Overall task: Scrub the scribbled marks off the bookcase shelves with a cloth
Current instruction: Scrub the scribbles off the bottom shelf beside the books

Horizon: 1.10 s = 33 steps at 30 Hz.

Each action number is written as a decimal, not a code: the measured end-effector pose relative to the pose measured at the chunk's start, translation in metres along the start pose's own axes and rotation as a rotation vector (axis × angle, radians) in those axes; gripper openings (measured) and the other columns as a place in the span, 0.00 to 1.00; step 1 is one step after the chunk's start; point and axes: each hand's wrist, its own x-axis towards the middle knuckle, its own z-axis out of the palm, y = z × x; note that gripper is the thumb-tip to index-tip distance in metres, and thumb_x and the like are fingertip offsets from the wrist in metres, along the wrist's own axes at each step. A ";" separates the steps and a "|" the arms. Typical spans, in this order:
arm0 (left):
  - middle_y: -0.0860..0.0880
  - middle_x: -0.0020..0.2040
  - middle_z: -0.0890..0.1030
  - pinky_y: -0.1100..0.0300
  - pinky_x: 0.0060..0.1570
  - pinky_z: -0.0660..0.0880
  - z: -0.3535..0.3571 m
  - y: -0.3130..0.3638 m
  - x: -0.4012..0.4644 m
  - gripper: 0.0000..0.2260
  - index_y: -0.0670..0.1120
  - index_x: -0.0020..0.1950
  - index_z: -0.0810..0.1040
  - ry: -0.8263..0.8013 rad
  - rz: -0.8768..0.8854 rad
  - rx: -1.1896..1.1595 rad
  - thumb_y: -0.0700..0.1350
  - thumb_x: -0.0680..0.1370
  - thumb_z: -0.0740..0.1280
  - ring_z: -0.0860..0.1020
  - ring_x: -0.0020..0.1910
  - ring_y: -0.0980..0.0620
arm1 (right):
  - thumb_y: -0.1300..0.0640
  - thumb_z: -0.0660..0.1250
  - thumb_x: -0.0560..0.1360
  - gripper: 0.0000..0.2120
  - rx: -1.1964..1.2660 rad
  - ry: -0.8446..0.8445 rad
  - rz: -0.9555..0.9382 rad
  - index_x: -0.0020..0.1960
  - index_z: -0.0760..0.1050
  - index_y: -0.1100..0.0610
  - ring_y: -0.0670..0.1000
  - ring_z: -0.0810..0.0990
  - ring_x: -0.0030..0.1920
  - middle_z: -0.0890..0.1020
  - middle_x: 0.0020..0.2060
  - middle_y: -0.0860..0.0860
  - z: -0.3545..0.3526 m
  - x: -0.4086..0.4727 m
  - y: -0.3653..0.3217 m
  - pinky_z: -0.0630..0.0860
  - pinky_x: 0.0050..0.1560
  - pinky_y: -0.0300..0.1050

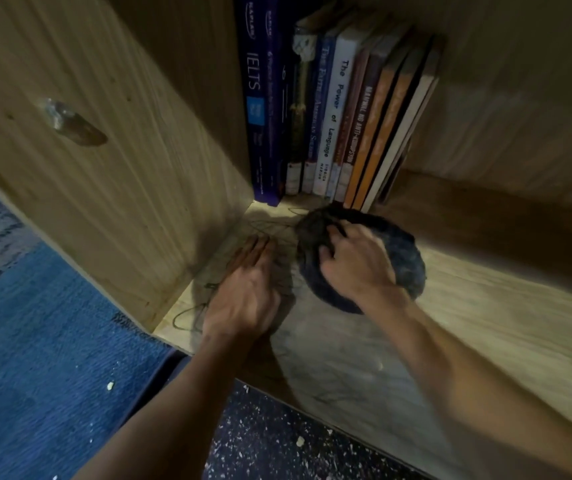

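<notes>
A dark blue-grey cloth lies bunched on the wooden shelf, in front of a row of books. My right hand sits on top of the cloth with curled fingers gripping it. My left hand rests flat on the shelf to the left of the cloth, fingers straight. Dark scribbled marks run over the shelf's left corner, around and beyond my left hand. A smeared greyish patch covers the board nearer the front edge.
Several upright books stand at the back of the compartment. The bookcase's side panel rises at the left. A blue carpet and a dark speckled floor lie below the shelf's front edge.
</notes>
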 end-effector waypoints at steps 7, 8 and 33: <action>0.50 0.79 0.45 0.58 0.73 0.43 -0.001 0.000 -0.002 0.30 0.49 0.79 0.45 -0.041 -0.019 0.024 0.45 0.81 0.57 0.45 0.77 0.54 | 0.48 0.50 0.80 0.21 -0.056 0.013 0.089 0.67 0.69 0.55 0.55 0.69 0.65 0.72 0.66 0.54 -0.006 -0.014 0.018 0.66 0.65 0.49; 0.50 0.79 0.45 0.59 0.74 0.43 -0.001 -0.002 0.000 0.29 0.49 0.79 0.46 -0.036 -0.004 0.028 0.46 0.81 0.56 0.45 0.77 0.54 | 0.48 0.51 0.79 0.20 -0.041 0.025 0.079 0.64 0.71 0.56 0.55 0.71 0.63 0.74 0.63 0.54 -0.006 -0.012 0.008 0.68 0.62 0.49; 0.47 0.79 0.47 0.73 0.66 0.32 0.002 0.003 -0.004 0.33 0.45 0.78 0.45 0.098 0.081 0.030 0.49 0.73 0.47 0.43 0.74 0.61 | 0.48 0.50 0.78 0.24 -0.014 0.023 -0.197 0.70 0.68 0.56 0.56 0.67 0.68 0.69 0.70 0.55 0.009 0.033 -0.027 0.64 0.67 0.49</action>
